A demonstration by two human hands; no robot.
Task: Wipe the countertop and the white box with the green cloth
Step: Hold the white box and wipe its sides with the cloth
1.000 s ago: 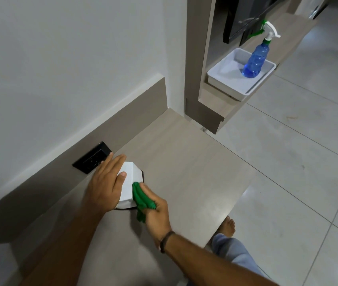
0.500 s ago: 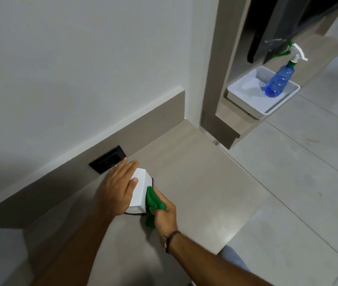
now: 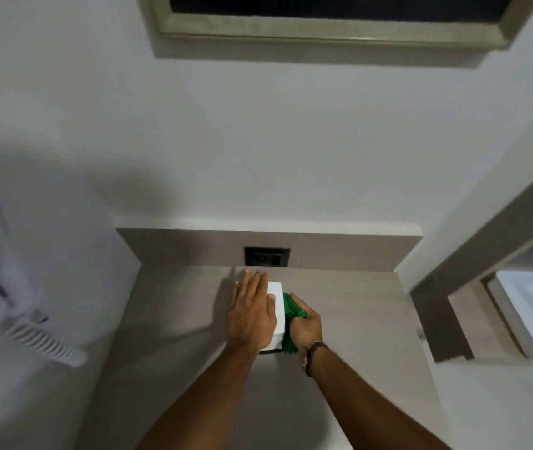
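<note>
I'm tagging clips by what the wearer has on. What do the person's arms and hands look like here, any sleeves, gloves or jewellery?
Both forearms are bare as far as the frame shows, with no sleeves in view. The left hand and right hand are ungloved, and no rings are discernible. The only item worn is a dark, thin wristband on the right wrist.

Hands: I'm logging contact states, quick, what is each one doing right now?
Left hand: open, flat on the white box.
Right hand: closed, holding the green cloth against the box's side.
</note>
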